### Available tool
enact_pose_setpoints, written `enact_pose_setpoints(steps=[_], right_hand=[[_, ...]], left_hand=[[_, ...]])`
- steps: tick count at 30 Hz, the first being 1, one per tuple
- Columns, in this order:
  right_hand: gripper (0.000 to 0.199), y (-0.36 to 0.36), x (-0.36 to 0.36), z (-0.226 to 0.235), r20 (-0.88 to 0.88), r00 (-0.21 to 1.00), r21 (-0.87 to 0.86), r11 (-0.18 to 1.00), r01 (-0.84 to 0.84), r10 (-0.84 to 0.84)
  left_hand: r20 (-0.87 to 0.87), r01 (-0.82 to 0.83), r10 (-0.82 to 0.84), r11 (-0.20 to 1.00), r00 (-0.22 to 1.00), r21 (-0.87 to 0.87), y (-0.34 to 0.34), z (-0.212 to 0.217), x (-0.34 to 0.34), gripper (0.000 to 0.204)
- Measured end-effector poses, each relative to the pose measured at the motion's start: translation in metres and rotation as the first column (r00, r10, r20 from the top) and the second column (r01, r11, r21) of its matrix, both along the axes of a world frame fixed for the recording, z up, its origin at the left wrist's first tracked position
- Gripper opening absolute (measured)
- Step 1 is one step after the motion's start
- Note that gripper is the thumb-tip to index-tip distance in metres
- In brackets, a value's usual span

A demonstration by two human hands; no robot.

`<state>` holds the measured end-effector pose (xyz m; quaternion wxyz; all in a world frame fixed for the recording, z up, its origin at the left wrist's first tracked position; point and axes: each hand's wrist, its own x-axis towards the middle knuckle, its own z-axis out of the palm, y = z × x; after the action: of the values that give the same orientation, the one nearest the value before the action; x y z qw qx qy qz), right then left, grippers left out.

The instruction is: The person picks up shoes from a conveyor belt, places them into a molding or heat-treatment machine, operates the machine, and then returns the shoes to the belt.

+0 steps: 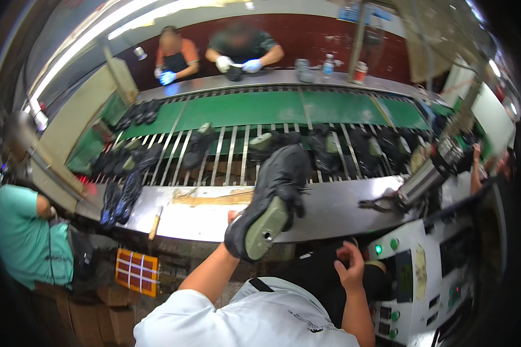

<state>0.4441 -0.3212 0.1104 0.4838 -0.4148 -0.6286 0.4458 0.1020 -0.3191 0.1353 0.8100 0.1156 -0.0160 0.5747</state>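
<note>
In front of my chest, my left hand (233, 216) holds up a black shoe (276, 175), mostly hidden behind it. The shoe is tilted, its toe up and away from me. Out of its opening shows a green shoe last (266, 228) with a round hole in it. My right hand (350, 265) is raised beside the machine's control panel (400, 272), fingers loosely bent and apart, nothing in it. Beyond the held shoe lies a metal bench (324, 217) with a flat brown strip (208, 198) on it.
Several black shoes, such as one on the rollers (198, 147), line the conveyor before a green belt (237, 108). A wooden-handled tool (154, 224) overhangs the bench edge. A metal cylinder (431, 172) juts in at right. Two gloved co-workers face me; another person (32, 234) sits left.
</note>
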Motion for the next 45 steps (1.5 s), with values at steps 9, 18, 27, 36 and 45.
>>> enact_pose_setpoints(steps=[9,18,27,36,45], right_hand=[[0.077,-0.076,0.094,0.071,-0.912,0.388,0.151,0.988,0.015,0.134],[0.080,-0.275,0.326,0.007,-0.588,0.190,-0.303,0.432,0.849,-0.787],[0.104,-0.263,0.478,0.179,0.208,-0.299,0.152,-0.271,0.950,-0.931],[0.113,-0.204,0.599,0.166,0.854,-0.196,0.072,-0.264,0.962,-0.483],[0.094,-0.214,0.570,0.127,0.878,-0.173,0.058,-0.260,0.964,-0.446]], left_hand=[[-0.947,0.765,0.318,0.622,-0.050,0.169,0.055,0.029,0.212,0.030],[-0.819,0.532,-0.395,0.624,-0.417,-0.572,0.050,-0.117,0.220,0.036],[-0.750,0.453,-0.455,0.604,-0.480,-0.656,0.051,-0.091,0.254,0.039],[-0.699,0.391,-0.552,0.582,-0.455,-0.713,0.052,-0.087,0.262,0.038],[-0.774,0.495,-0.403,0.602,-0.489,-0.627,0.043,-0.078,0.292,0.035]])
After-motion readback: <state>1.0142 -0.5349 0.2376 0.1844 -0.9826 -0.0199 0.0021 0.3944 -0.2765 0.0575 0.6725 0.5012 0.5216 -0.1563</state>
